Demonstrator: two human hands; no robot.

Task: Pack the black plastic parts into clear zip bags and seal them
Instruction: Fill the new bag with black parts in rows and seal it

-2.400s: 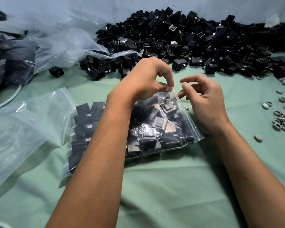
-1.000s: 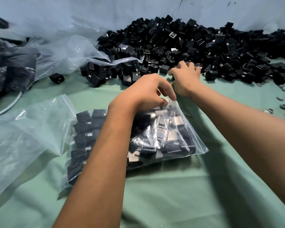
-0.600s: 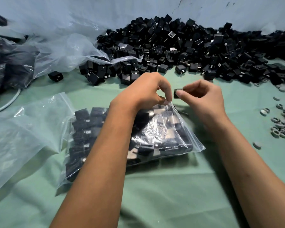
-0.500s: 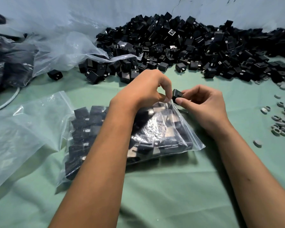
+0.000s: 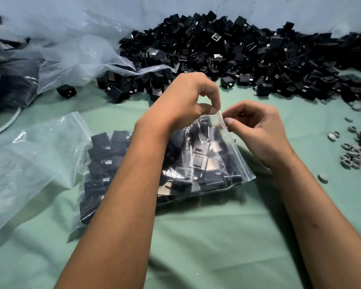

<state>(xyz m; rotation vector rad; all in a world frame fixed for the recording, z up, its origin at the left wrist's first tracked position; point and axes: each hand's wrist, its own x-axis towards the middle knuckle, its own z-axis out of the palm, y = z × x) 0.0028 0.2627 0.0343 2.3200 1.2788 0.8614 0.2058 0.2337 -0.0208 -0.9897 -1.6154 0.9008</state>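
A: Zip bag [image 5: 198, 163] lies on the green surface [image 5: 196, 236] between the forearms, mouth toward the right, packed with black plastic parts [image 5: 196, 159]. What's different from half a second ago?

B: The part the right hand [image 5: 256, 130] was pinching at the mouth is gone from its fingers. Judged to have dropped inside; can't pick it out among the rest.

A: Hands now?

B: Left hand [image 5: 188, 101] pinches the top corner of the mouth between thumb and fingertips. Right hand's fingers are curled, thumb and forefinger at the opening's edge just beside the left; whether they've actually nipped the film, I can't tell.

A: Meaning?

B: Filling looks finished for this bag. Both hands at the same corner reads as the start of pressing the zip strip shut. Seal not yet made: the mouth gapes a little.

A: Remaining stock?

B: Large heap of loose parts [image 5: 248, 51] along the back, well apart. An empty clear bag [image 5: 29, 155] lies to the left.
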